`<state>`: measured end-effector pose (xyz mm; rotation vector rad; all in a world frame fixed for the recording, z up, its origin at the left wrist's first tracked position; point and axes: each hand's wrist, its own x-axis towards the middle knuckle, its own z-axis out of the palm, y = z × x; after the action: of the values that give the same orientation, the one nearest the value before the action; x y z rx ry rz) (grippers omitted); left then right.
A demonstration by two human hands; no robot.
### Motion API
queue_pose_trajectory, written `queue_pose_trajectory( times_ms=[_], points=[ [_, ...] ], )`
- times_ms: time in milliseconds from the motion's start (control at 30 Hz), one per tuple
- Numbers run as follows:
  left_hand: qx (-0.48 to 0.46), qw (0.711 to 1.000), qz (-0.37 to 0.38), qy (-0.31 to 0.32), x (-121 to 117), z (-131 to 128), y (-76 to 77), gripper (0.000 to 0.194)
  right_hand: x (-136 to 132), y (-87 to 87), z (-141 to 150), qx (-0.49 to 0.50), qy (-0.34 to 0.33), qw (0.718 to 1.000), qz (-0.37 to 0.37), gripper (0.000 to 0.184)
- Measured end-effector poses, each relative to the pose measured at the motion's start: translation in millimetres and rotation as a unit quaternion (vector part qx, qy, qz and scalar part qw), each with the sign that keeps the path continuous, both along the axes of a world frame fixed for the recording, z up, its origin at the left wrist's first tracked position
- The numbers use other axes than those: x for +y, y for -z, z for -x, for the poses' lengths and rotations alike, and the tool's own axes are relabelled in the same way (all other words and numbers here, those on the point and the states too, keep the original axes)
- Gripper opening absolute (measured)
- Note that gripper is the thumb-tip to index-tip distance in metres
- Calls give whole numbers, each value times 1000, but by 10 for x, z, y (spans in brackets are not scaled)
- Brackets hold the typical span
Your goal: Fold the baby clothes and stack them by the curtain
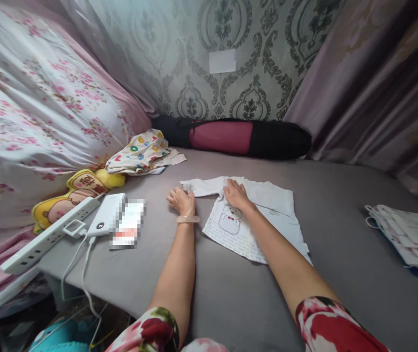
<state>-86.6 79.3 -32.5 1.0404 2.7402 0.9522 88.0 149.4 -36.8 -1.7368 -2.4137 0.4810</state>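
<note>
A small white long-sleeved shirt, with a cartoon bear and rows of lettering printed on it, lies on the grey bed sheet. One sleeve stretches out to the left; the other side looks folded in across the body. At that sleeve's cuff is my left hand, its fingers curled closed round the cuff end, a pale bangle on the wrist. My right hand rests flat on the upper part of the shirt near the shoulder, fingers stretched out. My right forearm crosses over the shirt and hides part of it.
To the left lie a phone with a blurred screen, a white power bank, a power strip and a yellow plush toy. Behind are printed cloth and a long black-and-red bag. Folded clothes sit at right.
</note>
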Motion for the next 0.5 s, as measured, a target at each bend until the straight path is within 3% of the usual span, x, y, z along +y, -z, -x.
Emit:
queue_pose_trajectory(
  times_ms=[133, 233, 367, 433, 500],
  points=[
    [-50, 994, -85, 48, 64, 38, 41, 22, 20, -29, -61, -19, -28, 999, 25, 61],
    [-140, 967, -209, 38, 134, 49, 33, 23, 12, -23, -62, -35, -36, 998, 34, 64],
    [-296, 873, -385, 48, 217, 14, -71, 31, -15, -16, -37, -38, -35, 998, 33, 69],
    [-370, 820, -430, 76, 229, -30, -148, 32, -29, -24, -24, -37, -33, 998, 32, 71],
    [-409, 785, -453, 103, 220, -93, -225, 32, -41, -38, -6, -36, -27, 998, 32, 75]
  ],
)
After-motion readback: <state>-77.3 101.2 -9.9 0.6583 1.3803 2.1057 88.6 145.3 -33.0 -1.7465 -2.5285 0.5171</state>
